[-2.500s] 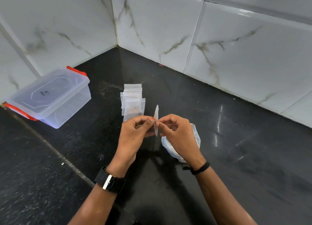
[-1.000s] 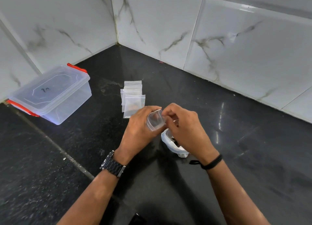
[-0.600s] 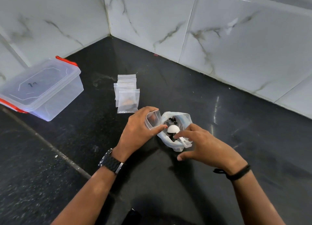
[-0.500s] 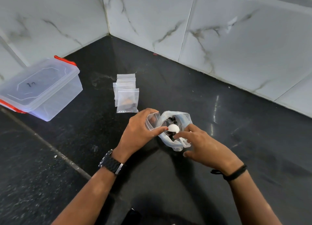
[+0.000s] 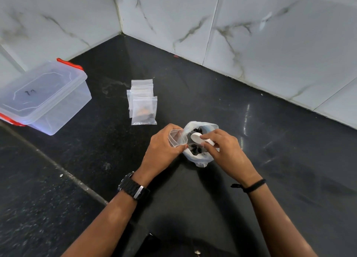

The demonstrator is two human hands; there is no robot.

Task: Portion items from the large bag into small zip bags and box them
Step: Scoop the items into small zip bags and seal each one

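On the black counter, one large bag, one box, two hands, left hand, right hand

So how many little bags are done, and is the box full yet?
Done: one filled small bag lies on a stack of zip bags. In hand: the left hand holds an open zip bag while the right hand grips a white scoop in the large bag. Left: the box is closed.

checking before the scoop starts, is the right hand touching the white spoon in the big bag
Touching. The head view shows the right hand with its fingertips pinched round the handle of the white spoon over the open large bag.
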